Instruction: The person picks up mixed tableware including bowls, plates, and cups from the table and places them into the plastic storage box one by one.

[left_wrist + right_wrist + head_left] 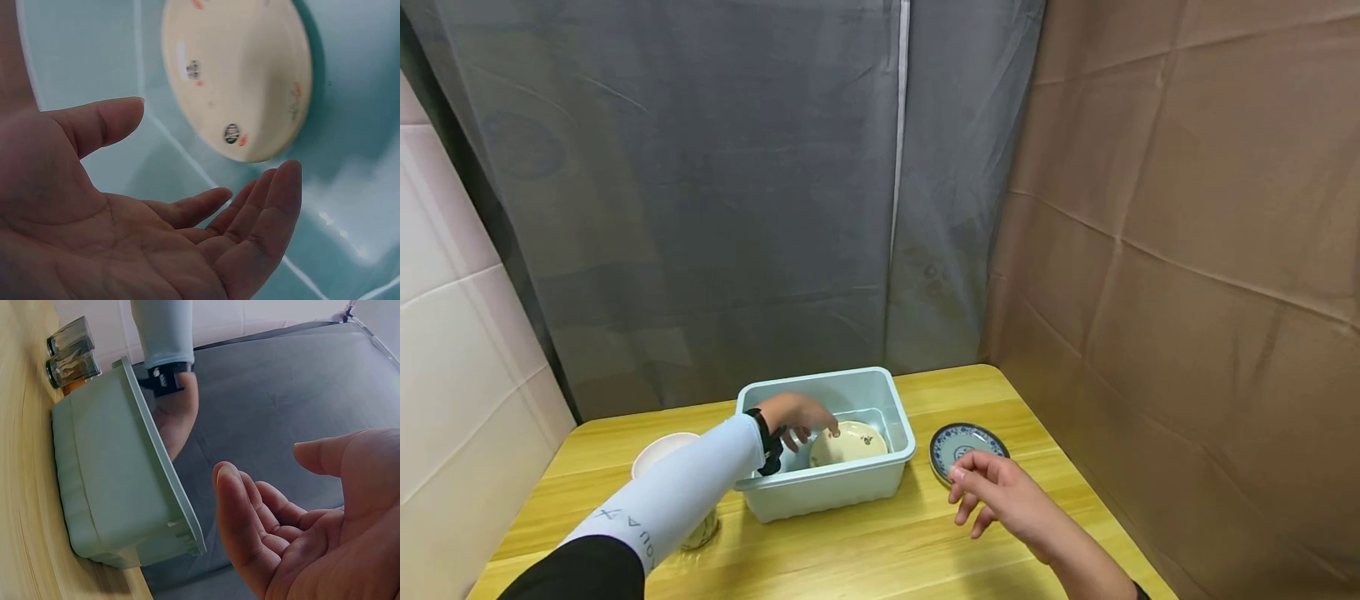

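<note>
A cream plate point(857, 446) with small floral prints lies inside the pale blue plastic tub point(831, 492). My left hand point(801, 412) reaches over the tub's left side, down towards that plate. In the left wrist view, thumb and fingers are spread apart beside the plate point(237, 75), with nothing between them. My right hand point(996, 496) hovers outside the tub, its fingers loosely bent and holding nothing. It overlaps the near edge of a blue-patterned plate point(958, 442) on the table in the head view.
Left of the tub, a white dish point(662, 448) is partly hidden behind my left sleeve. A patterned glass point(703, 532) shows below that forearm; glasses point(74, 364) also appear beyond the tub in the right wrist view. A grey curtain point(715, 208) hangs behind the wooden table point(820, 558).
</note>
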Demonstrator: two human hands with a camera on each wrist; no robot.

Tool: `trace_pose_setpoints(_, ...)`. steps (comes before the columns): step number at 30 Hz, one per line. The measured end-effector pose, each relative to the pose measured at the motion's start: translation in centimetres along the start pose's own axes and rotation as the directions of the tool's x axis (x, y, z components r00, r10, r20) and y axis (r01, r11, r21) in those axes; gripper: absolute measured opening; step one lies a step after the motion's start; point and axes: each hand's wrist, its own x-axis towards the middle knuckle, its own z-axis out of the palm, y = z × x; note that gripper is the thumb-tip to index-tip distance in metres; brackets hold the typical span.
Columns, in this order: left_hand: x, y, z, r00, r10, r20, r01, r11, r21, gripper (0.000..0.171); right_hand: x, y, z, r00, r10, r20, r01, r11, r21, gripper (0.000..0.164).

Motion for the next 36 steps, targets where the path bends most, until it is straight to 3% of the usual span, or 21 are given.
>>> trace_pose_setpoints(5, -1.7, 0.3, -1.1, 0.997, 0.080, 0.021, -0.079, 0.996, -0.029, 0.059, 0.5, 0.1, -0.1, 1.000, -0.008, 0.019, 0.008, 1.000, 0.012, 0.030)
trace_pose_setpoints(10, -4.5, 0.9, -2.3, 0.987, 0.157, 0.021, -0.156, 0.987, -0.040, 0.056, 1.1, 0.3, -0.1, 1.000, 0.012, 0.028, -0.013, 1.000, 0.022, 0.027)
trace_pose_setpoints(14, -6.9, 0.9, -2.8, 0.978, 0.207, -0.026, -0.209, 0.975, -0.074, 0.056, 1.6, 0.6, -0.2, 0.999, 0.021, 0.029, -0.021, 1.000, 0.019, 0.028)
trace_pose_setpoints(19, -9.6, 0.1, -2.4, 0.960, 0.263, -0.101, -0.274, 0.955, -0.118, 0.066, 1.9, 0.8, -0.1, 0.999, 0.039, 0.037, -0.040, 0.999, 0.018, 0.030)
trace_pose_setpoints(24, -12.5, -1.4, -1.1, 0.923, 0.351, -0.156, -0.373, 0.915, -0.155, 0.061, 2.1, 1.0, -0.1, 0.998, 0.047, 0.042, -0.048, 0.999, 0.012, 0.032)
trace_pose_setpoints(31, -15.8, -3.7, 1.6, 0.832, 0.441, -0.335, -0.504, 0.854, -0.128, 0.048, 2.6, 1.6, -0.2, 0.997, 0.047, 0.060, -0.047, 0.999, -0.008, 0.032)
trace_pose_setpoints(36, -16.7, -6.0, 3.8, 0.805, 0.476, -0.353, -0.567, 0.792, -0.226, 0.042, 2.7, 2.0, -0.3, 0.997, 0.060, 0.057, -0.060, 0.998, -0.016, 0.032)
